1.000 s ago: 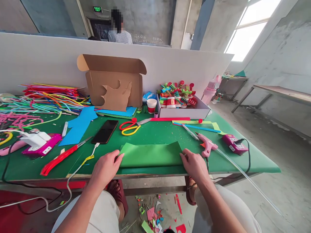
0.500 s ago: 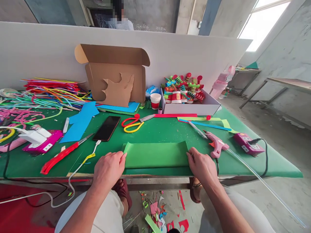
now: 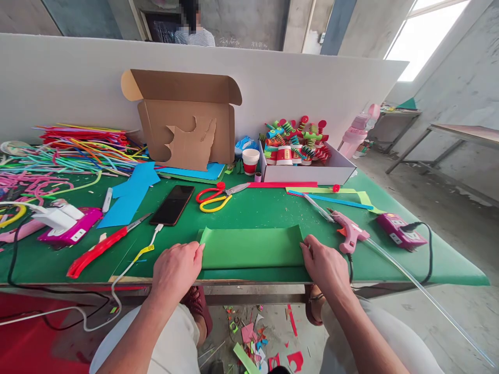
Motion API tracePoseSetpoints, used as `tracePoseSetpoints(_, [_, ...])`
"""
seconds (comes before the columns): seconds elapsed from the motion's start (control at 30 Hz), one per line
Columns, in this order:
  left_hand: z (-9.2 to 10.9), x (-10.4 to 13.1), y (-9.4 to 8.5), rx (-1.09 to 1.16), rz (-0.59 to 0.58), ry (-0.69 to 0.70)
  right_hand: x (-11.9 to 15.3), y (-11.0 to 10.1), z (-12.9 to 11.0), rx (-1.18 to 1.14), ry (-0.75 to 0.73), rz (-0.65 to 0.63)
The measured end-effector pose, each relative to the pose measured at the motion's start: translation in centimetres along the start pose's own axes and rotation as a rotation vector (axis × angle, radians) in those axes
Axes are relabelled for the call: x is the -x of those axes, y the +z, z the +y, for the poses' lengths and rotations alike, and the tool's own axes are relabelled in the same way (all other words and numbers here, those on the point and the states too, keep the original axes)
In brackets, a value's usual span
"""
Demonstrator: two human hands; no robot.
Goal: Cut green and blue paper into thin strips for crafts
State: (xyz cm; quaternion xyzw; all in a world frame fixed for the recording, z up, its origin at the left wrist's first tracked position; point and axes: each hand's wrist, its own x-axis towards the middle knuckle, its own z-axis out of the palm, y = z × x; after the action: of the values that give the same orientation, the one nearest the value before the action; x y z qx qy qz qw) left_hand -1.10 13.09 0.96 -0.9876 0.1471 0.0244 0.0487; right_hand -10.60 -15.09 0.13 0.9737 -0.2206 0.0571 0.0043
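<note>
Green sheet [image 3: 251,248] lies at the near edge of the table [image 3: 268,210], btwn the two hands, long side running L to R. Looks folded over (near edge seems rounded, more bend than sharp crease), w/ far corners curling up. Prob. paper or thin foam; can't tell which. Should be v. light, soft & bendy, w/ a bit of spring at the bend; not brittle, but likely to buckle or crease if squeezed mid-sheet. Surface looks smooth & matte, so slip risk prob. low. Best hold: the two short ends, thumb vs. fingers, light pressure.

L hand [image 3: 176,267] is closed to a pinch on the L end, thumb along the edge, other fingers curled & partly hidden. R hand [image 3: 326,265] does likewise at the R end; how hard either presses, can't tell.

Nearby: scissors [image 3: 226,192] beyond the sheet, phone [image 3: 172,205] & red knife [image 3: 99,251] off to the L, pink glue gun [image 3: 353,234] just beside R hand. White box [image 3: 312,174] w/ small colourful crafts [image 3: 286,155] sits further back.
</note>
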Motion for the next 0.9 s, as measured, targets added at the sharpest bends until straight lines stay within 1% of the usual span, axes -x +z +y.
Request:
tracePoseSetpoints(0.1, [0.1, 0.0, -0.1, -0.005, -0.022, -0.014, 0.0, -0.1, -0.1, 0.015, 0.002, -0.009])
tracePoseSetpoints(0.27, [0.1, 0.0, -0.1, -0.014, -0.035, -0.032, -0.1, -0.8, -0.5, 0.046, 0.042, -0.110])
tracePoseSetpoints(0.33, [0.0, 0.0, 0.0, -0.013, -0.032, -0.031, -0.1, -1.1, -0.7, 0.049, 0.058, -0.133])
tracePoseSetpoints(0.6, [-0.5, -0.2, 0.1, 0.027, -0.092, -0.024, 0.1, -1.1, -0.9, 0.025, 0.065, -0.146])
tracePoseSetpoints(0.9, [-0.8, -0.3, 0.7, 0.082, -0.045, -0.035, 0.2, -0.9, -0.9, 0.015, 0.096, -0.160])
